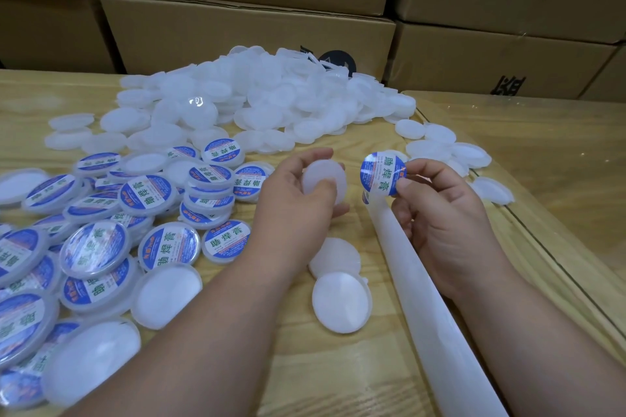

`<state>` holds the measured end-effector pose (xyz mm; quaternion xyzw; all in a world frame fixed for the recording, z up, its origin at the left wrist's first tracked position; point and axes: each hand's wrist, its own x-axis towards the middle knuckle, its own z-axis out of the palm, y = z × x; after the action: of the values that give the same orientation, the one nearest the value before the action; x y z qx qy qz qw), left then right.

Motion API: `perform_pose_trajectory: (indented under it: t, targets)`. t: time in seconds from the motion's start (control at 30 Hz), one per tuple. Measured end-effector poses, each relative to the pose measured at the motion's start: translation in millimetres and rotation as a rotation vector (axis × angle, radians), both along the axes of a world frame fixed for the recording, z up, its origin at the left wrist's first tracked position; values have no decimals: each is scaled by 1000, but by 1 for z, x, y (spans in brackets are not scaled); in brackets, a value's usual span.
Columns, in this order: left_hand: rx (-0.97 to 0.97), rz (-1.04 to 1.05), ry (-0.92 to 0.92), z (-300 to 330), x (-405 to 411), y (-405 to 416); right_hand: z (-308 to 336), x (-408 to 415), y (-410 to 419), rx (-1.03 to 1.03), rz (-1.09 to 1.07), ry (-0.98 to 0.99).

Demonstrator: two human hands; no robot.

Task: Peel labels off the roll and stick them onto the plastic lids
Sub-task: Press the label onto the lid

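Two hands work over a pale wooden worktop (338,366). The left hand (298,193) holds a blank white plastic lid (325,176), fingers curled round its rim and the thumb pressed on its face. The right hand (440,213) pinches a round blue-and-white label (382,173) by its edge between thumb and forefinger; the label is lifted, printed side toward the camera, just to the right of the held lid and apart from it. Below the label a white backing strip (423,298) runs from under the right hand down toward the bottom edge of the view.

Two more blank lids (340,301) lie overlapping on the worktop between the forearms, just below the left hand. Left of the left hand spreads a heap of labelled lids (142,193), with a few blank ones mixed in. Beyond both hands rises a large pile of unlabelled lids (264,95), and several loose ones lie to the right of the right hand. Stacked cardboard boxes (250,30) stand behind the pile.
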<state>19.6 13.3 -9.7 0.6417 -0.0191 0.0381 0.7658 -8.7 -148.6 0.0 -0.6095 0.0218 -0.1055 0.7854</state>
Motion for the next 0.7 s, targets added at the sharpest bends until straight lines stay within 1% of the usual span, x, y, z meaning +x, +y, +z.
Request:
perform_pose_trajectory:
  t: [0.13, 0.3, 0.37, 0.43, 0.7]
  targets:
    - [-65, -78, -16, 2, -1, 2, 0, -2, 0, -55, 15, -11]
    - [-201, -186, 47, 6, 0, 5, 3, -7, 5, -160, 43, -65]
    - [-191, -224, 54, 6, 0, 6, 2, -8, 7, -217, 49, -94]
    - [-162, -249, 56, 6, 0, 6, 1, -8, 9, -244, 54, -83]
    - [-136, -279, 39, 6, 0, 4, 1, -8, 10, -195, 62, -49]
